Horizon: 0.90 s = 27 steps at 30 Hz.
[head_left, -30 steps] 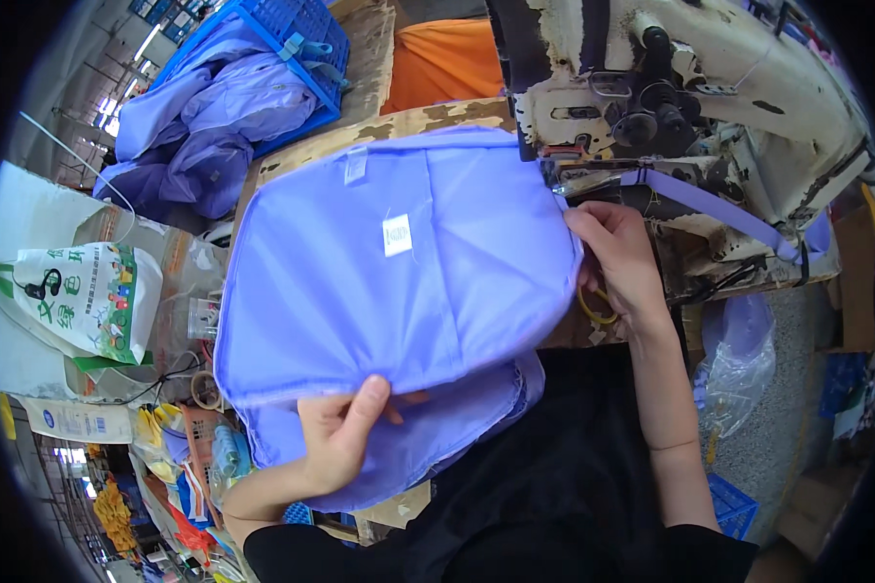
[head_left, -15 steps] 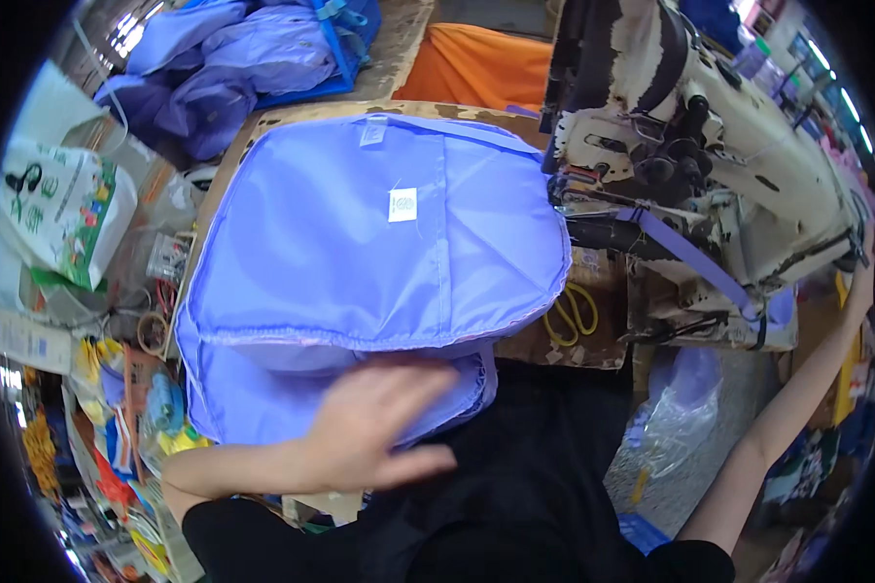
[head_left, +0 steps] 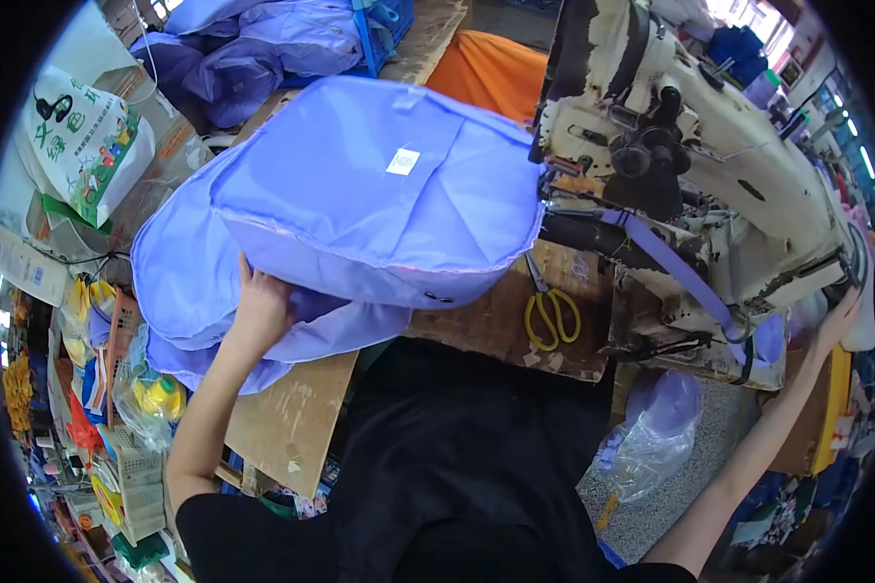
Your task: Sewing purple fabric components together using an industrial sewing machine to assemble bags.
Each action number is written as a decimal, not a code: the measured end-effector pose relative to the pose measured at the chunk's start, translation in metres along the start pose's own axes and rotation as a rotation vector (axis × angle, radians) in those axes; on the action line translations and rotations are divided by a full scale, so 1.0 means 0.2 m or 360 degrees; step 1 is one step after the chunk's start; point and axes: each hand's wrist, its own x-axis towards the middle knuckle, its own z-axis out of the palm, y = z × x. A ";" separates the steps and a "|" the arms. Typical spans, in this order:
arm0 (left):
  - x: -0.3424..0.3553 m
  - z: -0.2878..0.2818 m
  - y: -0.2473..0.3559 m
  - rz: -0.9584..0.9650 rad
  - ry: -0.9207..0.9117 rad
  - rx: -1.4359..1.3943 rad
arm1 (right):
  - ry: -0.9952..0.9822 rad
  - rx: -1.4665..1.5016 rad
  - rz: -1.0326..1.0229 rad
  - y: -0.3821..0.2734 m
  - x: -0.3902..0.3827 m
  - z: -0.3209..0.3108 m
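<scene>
A violet-blue fabric bag (head_left: 331, 160), looking like a backpack turned inside out with raw seams and a white label, spreads over the machine's table. Its right edge sits at the needle area of a worn sewing machine (head_left: 749, 194). My left hand (head_left: 264, 306) grips the fabric at the bag's near side, index finger up against the side panel and the other fingers partly hidden in the folds. Far to the right, my right hand (head_left: 836, 319) rests around the rim of the machine's handwheel (head_left: 859, 257). A violet strap (head_left: 676, 262) hangs across the machine's front.
Yellow-handled scissors (head_left: 552, 319) lie on the wooden table (head_left: 467, 335) near the machine. More violet bags (head_left: 292, 39) pile up beside a blue crate (head_left: 384, 34) at the back, near orange cloth (head_left: 486, 73). A white printed bag (head_left: 92, 146) and baskets crowd the left.
My left hand has moved left and taken hold of the bag's near side. The bag has swung and lifted, its lower layer shifting left. The right hand stays at the handwheel.
</scene>
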 end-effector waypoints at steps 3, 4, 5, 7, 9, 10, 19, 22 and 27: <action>0.04 -0.22 0.13 0.0010 0.0215 -0.0083 | 0.0061 -0.0072 0.0032 -0.04 -0.04 -0.02; 0.06 -0.31 0.16 -0.0247 -0.0025 -0.0583 | 0.0077 -0.0093 0.0041 -0.05 -0.05 -0.02; 0.08 -0.39 0.20 -0.0507 -0.0264 -0.1082 | 0.0096 -0.0112 0.0044 -0.05 -0.05 -0.03; 0.12 -0.51 0.25 -0.1066 -0.0770 -0.2050 | 0.0130 -0.0159 0.0044 -0.06 -0.03 -0.02; 0.21 -0.55 0.25 -0.1203 -0.0225 -0.2474 | 0.0164 -0.0228 0.0051 -0.09 0.03 -0.01; 0.25 -0.56 0.23 -0.1203 -0.0177 -0.2516 | 0.0184 -0.0275 0.0049 -0.13 0.07 0.00; 0.78 -0.38 -0.03 -0.1179 0.0612 -0.2599 | 0.0402 0.0064 -0.0733 -1.28 -0.33 0.24; 1.05 -0.35 -0.12 -0.1105 0.0747 -0.2564 | -0.0778 0.0082 -0.0412 -1.58 -0.68 0.53; 1.31 -0.37 -0.26 -0.1219 0.0921 -0.2438 | -0.0915 -0.0059 -0.0684 -1.68 -0.76 0.84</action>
